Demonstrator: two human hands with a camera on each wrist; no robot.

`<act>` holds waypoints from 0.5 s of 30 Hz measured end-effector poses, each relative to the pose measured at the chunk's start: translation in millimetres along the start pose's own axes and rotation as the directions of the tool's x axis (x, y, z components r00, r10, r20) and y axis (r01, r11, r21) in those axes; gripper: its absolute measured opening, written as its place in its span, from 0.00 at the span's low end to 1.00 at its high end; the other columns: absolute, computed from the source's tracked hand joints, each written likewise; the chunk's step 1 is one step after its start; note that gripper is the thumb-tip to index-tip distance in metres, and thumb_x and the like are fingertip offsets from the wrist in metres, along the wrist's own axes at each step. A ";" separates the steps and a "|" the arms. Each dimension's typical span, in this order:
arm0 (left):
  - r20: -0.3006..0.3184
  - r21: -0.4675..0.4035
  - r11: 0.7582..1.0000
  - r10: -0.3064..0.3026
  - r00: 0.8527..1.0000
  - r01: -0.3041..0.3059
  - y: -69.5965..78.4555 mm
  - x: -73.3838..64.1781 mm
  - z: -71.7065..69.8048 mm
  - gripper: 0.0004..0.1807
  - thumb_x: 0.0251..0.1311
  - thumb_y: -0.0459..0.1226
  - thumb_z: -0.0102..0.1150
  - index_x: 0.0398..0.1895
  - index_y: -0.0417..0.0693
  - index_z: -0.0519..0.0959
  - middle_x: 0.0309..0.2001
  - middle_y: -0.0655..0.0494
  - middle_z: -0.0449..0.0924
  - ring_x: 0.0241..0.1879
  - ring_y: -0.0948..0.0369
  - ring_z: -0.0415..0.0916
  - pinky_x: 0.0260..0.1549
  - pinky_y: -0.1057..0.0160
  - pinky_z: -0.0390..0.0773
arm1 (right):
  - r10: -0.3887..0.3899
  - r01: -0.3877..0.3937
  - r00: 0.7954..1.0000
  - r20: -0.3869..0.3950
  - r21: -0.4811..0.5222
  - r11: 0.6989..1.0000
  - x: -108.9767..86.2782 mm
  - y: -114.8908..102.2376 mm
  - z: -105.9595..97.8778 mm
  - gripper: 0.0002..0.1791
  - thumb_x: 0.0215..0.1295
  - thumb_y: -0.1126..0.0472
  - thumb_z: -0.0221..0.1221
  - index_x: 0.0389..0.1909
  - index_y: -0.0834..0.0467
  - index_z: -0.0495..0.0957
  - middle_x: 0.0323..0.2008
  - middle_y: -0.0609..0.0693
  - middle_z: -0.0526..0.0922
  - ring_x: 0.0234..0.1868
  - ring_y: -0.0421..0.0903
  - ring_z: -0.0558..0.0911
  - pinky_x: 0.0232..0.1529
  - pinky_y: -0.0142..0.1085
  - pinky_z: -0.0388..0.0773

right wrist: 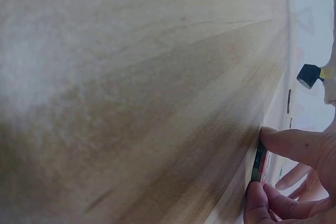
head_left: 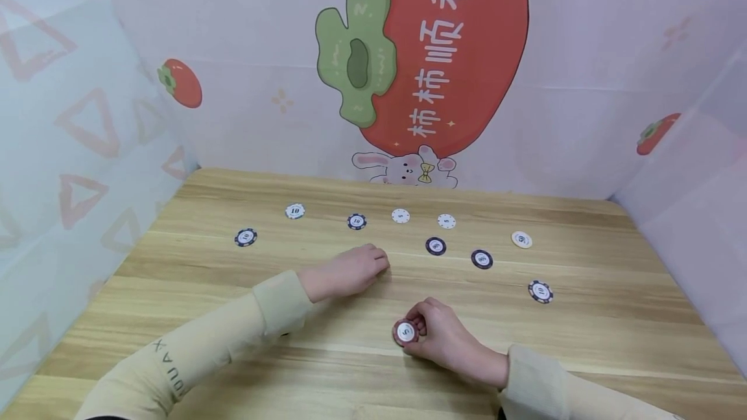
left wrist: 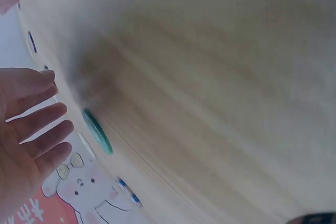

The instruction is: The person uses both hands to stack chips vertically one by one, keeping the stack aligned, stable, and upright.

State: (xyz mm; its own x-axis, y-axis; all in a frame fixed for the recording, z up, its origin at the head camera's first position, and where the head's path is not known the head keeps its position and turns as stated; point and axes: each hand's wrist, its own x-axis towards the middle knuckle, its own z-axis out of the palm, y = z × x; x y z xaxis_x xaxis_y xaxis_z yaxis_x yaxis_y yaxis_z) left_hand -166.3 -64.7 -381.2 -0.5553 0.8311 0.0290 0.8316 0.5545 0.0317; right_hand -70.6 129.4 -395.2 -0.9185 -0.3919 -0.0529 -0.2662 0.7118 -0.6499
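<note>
My right hand point(head_left: 448, 341) pinches a red poker chip point(head_left: 405, 332) marked 5 between thumb and fingers, low over the wooden table. In the right wrist view a dark green chip edge point(right wrist: 257, 162) shows on the table side of the red one, both within the grip. Farther forward and to the left, my left hand point(head_left: 349, 272) hovers over the table, palm down. Its fingers point(left wrist: 46, 119) are loosely extended and hold nothing. A green poker chip point(left wrist: 97, 131) lies near them in the left wrist view; the hand hides it from the head camera.
Several chips lie spread along the back: white ones point(head_left: 400, 216), dark ones marked 500 point(head_left: 436, 246), dark blue 10s point(head_left: 356, 221) and a cream 50 point(head_left: 522, 240). Another 10 chip point(head_left: 541, 291) lies at right. Printed cloth walls point(head_left: 233, 122) border the table point(head_left: 613, 342).
</note>
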 end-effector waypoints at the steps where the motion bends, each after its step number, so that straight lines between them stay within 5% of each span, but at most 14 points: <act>1: 0.000 -0.005 1.000 -0.012 1.000 0.012 -2.2 0.6 0.4 0.12 0.58 0.31 0.52 0.46 0.41 0.75 0.46 0.49 0.76 0.48 0.55 0.71 0.51 0.61 0.70 | -0.006 0.006 1.000 -0.006 -0.001 1.000 -0.1 -0.2 0.3 0.19 0.36 0.65 0.72 0.32 0.63 0.76 0.30 0.47 0.72 0.31 0.40 0.72 0.31 0.29 0.72; 10: 0.068 -0.140 0.979 -0.138 0.988 0.146 -16.9 2.3 0.3 0.14 0.60 0.30 0.51 0.50 0.40 0.74 0.50 0.46 0.74 0.52 0.52 0.70 0.53 0.58 0.68 | -0.029 0.029 0.999 -0.018 -0.003 1.000 -1.2 -1.4 0.8 0.20 0.35 0.66 0.72 0.32 0.63 0.76 0.30 0.48 0.72 0.31 0.41 0.72 0.31 0.29 0.72; 15: 0.090 -0.146 0.972 -0.171 0.981 0.183 -21.7 1.5 1.8 0.15 0.59 0.30 0.52 0.50 0.41 0.74 0.48 0.48 0.74 0.49 0.54 0.71 0.51 0.59 0.70 | -0.020 0.020 1.000 -0.008 0.004 1.000 -1.0 -1.0 0.7 0.20 0.35 0.66 0.72 0.32 0.63 0.76 0.30 0.48 0.72 0.31 0.41 0.72 0.30 0.29 0.72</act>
State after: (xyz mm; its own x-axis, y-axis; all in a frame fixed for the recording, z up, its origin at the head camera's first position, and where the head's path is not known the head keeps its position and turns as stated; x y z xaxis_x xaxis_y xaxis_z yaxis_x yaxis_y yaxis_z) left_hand -185.1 -75.5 -383.6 -0.6861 0.7245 -0.0665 0.7055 0.6849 0.1823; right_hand -69.2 128.6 -395.0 -0.9154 -0.4012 -0.0334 -0.2836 0.7015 -0.6538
